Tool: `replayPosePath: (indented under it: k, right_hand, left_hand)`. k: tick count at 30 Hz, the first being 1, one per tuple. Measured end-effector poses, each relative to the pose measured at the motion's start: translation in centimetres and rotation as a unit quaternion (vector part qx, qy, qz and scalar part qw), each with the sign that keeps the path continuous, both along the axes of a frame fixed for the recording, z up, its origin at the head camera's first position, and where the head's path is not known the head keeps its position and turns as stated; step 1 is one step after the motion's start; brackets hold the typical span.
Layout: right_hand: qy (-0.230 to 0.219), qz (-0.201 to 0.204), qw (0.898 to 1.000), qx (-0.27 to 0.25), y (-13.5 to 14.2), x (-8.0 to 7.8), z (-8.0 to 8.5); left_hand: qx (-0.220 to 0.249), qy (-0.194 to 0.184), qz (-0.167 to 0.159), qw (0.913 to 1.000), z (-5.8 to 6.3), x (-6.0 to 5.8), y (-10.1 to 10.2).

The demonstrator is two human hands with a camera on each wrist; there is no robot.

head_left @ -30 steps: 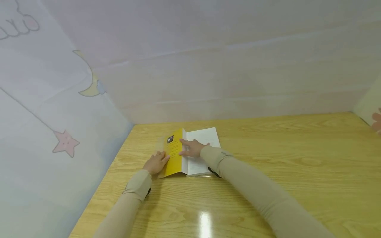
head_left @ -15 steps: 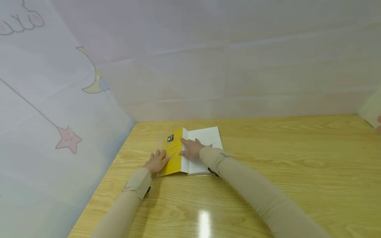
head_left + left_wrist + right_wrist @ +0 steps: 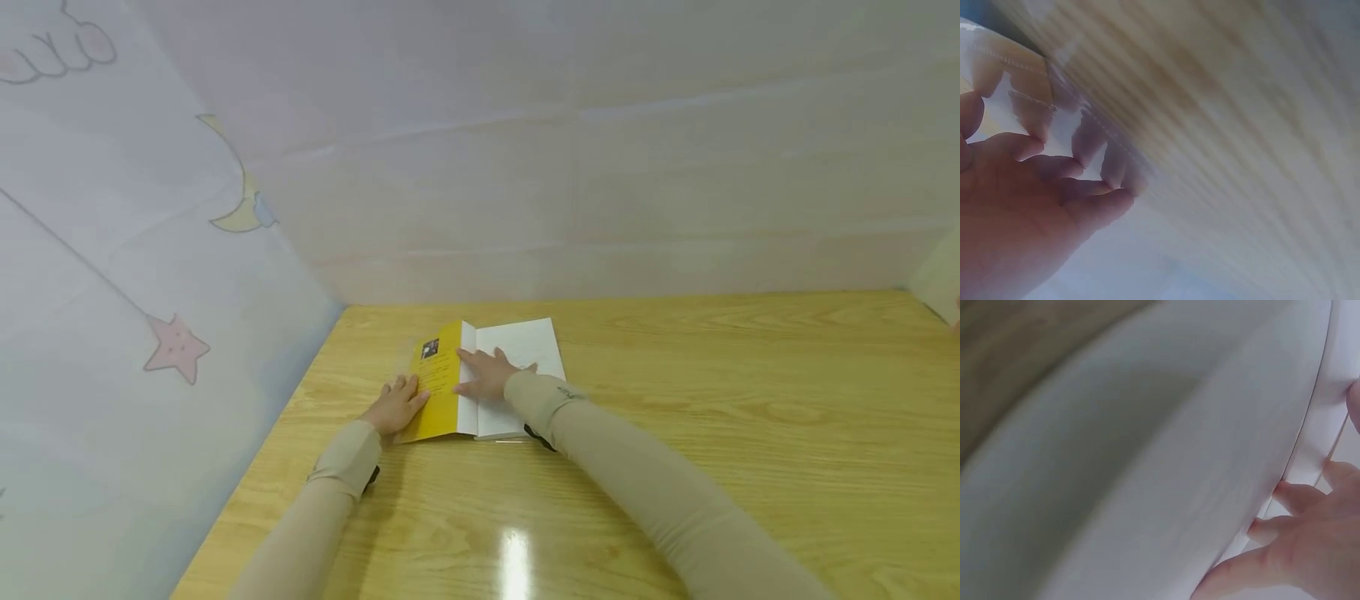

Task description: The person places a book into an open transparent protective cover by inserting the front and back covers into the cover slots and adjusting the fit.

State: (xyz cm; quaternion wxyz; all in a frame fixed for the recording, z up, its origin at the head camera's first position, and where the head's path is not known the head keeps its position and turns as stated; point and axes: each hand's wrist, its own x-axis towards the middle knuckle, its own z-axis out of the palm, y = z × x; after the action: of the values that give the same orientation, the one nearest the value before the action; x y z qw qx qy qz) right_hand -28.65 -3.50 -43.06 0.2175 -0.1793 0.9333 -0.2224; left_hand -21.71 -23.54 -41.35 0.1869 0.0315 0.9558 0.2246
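An open book lies on the wooden table in the head view, with a yellow printed cover flap at its left and a white page at its right. My left hand rests with fingers extended on the flap's left edge. There, the left wrist view shows a clear plastic cover mirroring the fingertips. My right hand spreads its fingers over the white strip beside the flap and the gutter. In the right wrist view its fingertips press along the page fold. Part of the right page is hidden under the hand and sleeve.
The wood-grain table extends right and toward me. A pale wall stands behind it, and a left wall with a pink star and a moon borders it. Light glares on the table in front.
The head view has shifted slightly, moving the wall pictures a little. Both hands stay at nearly the same places on the open book.
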Motion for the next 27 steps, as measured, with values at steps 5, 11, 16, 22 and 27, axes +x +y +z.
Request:
replayPosePath:
  k: [5, 11, 16, 22, 27]
  right_hand:
    - [0.029, -0.019, 0.999, 0.024, -0.3, -0.1, -1.0]
    - [0.033, -0.026, 0.999, 0.027, -0.7, 0.7, -1.1]
    - [0.029, -0.021, 0.999, 0.027, -0.7, 0.5, -1.2]
    - [0.015, 0.005, 0.999, 0.032, -0.4, 0.3, -1.0]
    - [0.010, 0.013, 0.999, 0.036, -0.4, 0.4, -0.8]
  left_hand:
    - [0.005, 0.001, -0.004, 1.0000, 0.3, 0.0, 0.2]
    - [-0.012, -0.001, 0.010, 0.9999, -0.3, -0.1, 0.0]
    - [-0.015, -0.001, 0.017, 0.9997, -0.6, -0.1, -0.1]
    - [-0.024, 0.002, 0.016, 0.9996, -1.0, -0.3, -0.2]
    - [-0.020, -0.002, 0.021, 0.9996, -0.8, -0.2, -0.1]
